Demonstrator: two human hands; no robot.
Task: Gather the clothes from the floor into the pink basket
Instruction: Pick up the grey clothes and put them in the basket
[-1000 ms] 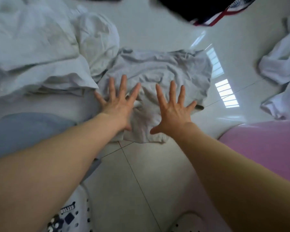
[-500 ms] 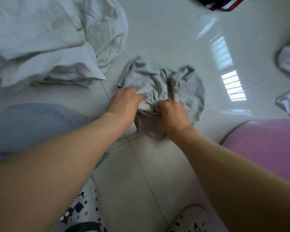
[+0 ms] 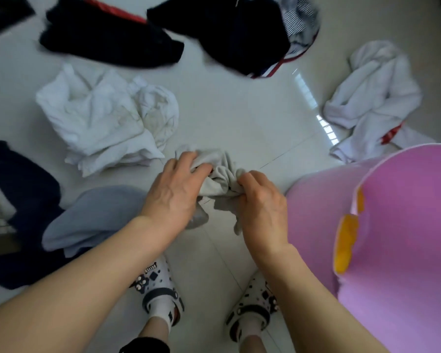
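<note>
A bunched light grey garment [image 3: 218, 175] hangs a little above the white tiled floor, between both hands. My left hand [image 3: 175, 189] grips its left side, fingers curled into the cloth. My right hand [image 3: 261, 205] grips its right side. The pink basket [image 3: 402, 225] stands at the right, its rim just right of my right hand, with something yellow showing at its inner wall. More clothes lie around on the floor: a white pile [image 3: 105, 118], a pale blue piece [image 3: 94, 215], a dark navy piece [image 3: 18, 200] and a white garment with red trim [image 3: 374, 103].
Black clothes [image 3: 107, 36] and a dark garment with a striped lining [image 3: 250, 31] lie at the far side of the floor. My two feet in white clogs [image 3: 158, 289] stand below the hands. Bare tile [image 3: 239, 118] shows in the middle.
Both hands went from lying flat and spread on the grey garment to gripping it, bunching it up and lifting it off the floor. The view pulled back, showing more clothes and the basket.
</note>
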